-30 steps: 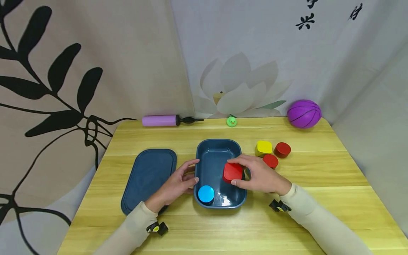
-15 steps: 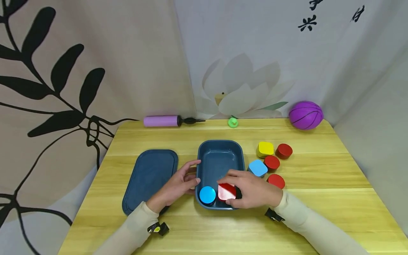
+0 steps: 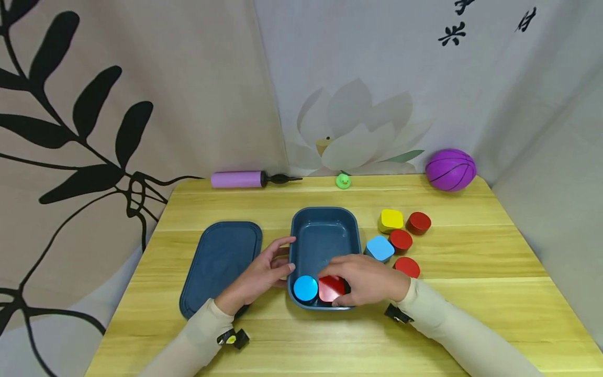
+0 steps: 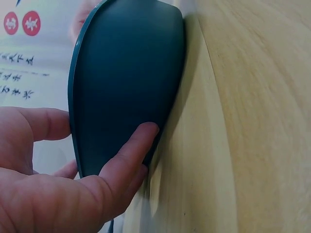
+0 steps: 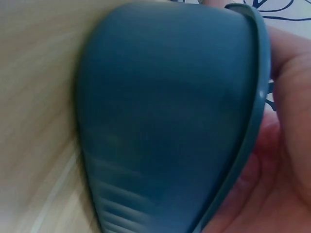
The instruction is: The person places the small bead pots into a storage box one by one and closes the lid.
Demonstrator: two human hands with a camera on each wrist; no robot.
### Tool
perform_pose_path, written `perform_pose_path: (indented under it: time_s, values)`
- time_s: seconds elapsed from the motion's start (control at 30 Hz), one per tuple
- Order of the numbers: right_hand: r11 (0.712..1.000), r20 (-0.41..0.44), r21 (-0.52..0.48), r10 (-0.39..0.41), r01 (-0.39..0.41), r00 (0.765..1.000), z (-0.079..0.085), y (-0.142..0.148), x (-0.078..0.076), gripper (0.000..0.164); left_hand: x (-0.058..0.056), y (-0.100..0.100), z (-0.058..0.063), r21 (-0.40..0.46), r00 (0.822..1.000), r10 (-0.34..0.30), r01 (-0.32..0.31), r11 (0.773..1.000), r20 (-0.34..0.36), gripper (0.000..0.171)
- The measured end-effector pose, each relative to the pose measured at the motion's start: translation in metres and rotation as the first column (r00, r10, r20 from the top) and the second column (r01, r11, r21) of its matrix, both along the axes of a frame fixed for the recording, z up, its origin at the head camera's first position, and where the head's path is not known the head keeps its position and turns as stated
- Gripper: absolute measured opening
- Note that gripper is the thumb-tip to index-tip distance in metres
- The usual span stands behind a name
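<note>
A dark blue rectangular container (image 3: 325,230) with rounded corners stands mid-table. My left hand (image 3: 260,272) rests its fingertips and thumb against the container's left side; the left wrist view shows the fingers (image 4: 129,155) along its outer wall. In the container's near end, my right hand (image 3: 365,280) pinches a red rounded-square block (image 3: 332,289), thumb on the near side and fingers on the far side. A blue round block (image 3: 305,288) sits left of it in the near left corner. From the right wrist view the block is hidden behind the container wall (image 5: 165,107).
A matching lid (image 3: 221,267) lies left of the container. To its right are a blue block (image 3: 379,248), a yellow block (image 3: 390,221) and several red round blocks (image 3: 407,267). Along the back are a purple pump (image 3: 237,179), a green duck (image 3: 343,181) and a purple ball (image 3: 450,169).
My right hand has carried the red block toward me and left, down into the container's near end beside the blue round block. My left hand has stayed at the container's side.
</note>
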State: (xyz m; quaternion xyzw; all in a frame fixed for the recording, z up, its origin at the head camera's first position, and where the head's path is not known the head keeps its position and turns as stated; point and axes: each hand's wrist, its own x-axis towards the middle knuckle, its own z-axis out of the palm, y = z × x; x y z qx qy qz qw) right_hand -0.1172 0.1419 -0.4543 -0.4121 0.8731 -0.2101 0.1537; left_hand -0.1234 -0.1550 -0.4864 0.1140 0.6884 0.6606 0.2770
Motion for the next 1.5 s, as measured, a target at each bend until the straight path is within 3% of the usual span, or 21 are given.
perform_pose_path:
  time_s: [0.4,0.73,0.97,1.13,1.33,1.5]
  values:
    - [1.0,0.009,-0.015,-0.007,0.007,1.0,0.002,0.0,0.001,0.056,0.001,0.0,0.0,-0.006,1.0,0.004,-0.004,1.0,0.002,0.07]
    - [0.973,-0.046,-0.228,-0.036,0.024,0.998,0.005,0.01,-0.001,0.041,-0.001,-0.001,-0.001,-0.009,1.0,-0.001,0.001,1.0,-0.001,0.07]
    - [0.945,-0.084,-0.312,-0.126,0.094,0.988,0.012,0.024,-0.006,0.038,0.0,0.0,-0.001,-0.017,1.0,0.01,-0.01,1.0,-0.001,0.069]
    - [0.914,-0.098,-0.363,-0.23,0.18,0.968,0.019,0.035,-0.011,0.043,0.0,0.0,0.0,-0.016,1.0,0.013,-0.013,1.0,0.001,0.069]
    - [0.877,-0.151,-0.422,-0.317,0.229,0.936,0.024,0.056,-0.02,0.045,0.001,0.0,0.0,-0.014,1.0,0.012,-0.012,1.0,0.006,0.069]
    - [0.836,-0.164,-0.461,-0.409,0.297,0.898,0.026,0.077,-0.028,0.044,0.001,0.0,0.0,-0.015,1.0,0.01,-0.01,1.0,0.008,0.069]
